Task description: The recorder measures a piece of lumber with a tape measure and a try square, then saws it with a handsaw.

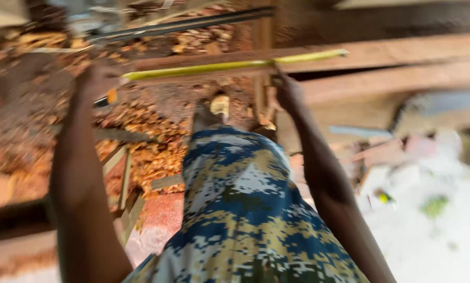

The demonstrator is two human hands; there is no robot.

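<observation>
**Both hands raised to a yellow tape stretched along a wooden plank**

Hands are seen well apart, both arms reaching forward from the bottom of the blurred head view. Left hand (94, 81) is closed at the left end of a yellow measuring tape (229, 65), where a small orange-and-dark piece, probably the tape case (107, 97), shows just below the fist; the exact grip is lost to motion blur. Right hand (288, 93) is set against the tape further along, fingers pressed at or just under the blade near the plank; whether it is pinched or only pushed down cannot be told.

Largest in view, a long reddish wooden plank (402, 51) is laid across the upper frame, with a second plank (397, 79) just below it. The tape is stretched along the upper plank's lower edge, slightly tilted, its free end running past the right hand toward the right.

A raised knee in blue, white and olive camouflage cloth (245, 209) fills the lower centre, between the two arms. A foot (214, 112) is seen beyond it, near the plank.

Ground at left is covered in orange-brown wood shavings (151, 141). Lighter timber offcuts (122, 178) lie beside the left forearm. A dark metal bar (182, 23) crosses the top. Pale debris and scraps (428, 204) are spread at lower right, too blurred to identify.
</observation>
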